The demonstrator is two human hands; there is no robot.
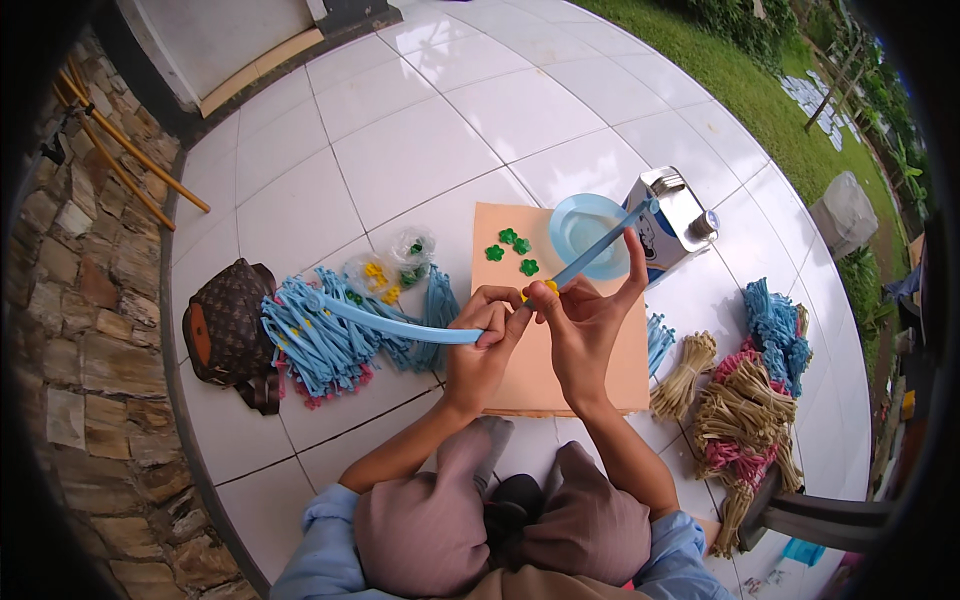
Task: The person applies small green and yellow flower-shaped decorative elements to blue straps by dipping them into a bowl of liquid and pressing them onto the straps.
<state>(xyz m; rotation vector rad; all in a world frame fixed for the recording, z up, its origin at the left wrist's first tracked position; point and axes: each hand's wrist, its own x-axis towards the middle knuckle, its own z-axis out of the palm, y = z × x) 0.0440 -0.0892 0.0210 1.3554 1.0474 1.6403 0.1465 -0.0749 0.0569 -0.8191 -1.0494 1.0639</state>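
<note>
Knees (425, 525) sit before the cardboard (620, 355), above which the left hand (483, 348) has a closed grip on a blue strip (410, 328) and the right hand (582, 338) pinches a small yellow piece (541, 291), which could drop near the green flowers (529, 267) if the bent strip twists.

A smooth light-blue strap (400, 323) is held off the ground, its left part bowed gently, its middle hidden, its right part slanting straight up to a wider tip, with a small yellow piece (552, 286), mostly covered, at the middle, threaded or merely touching unclear.
</note>
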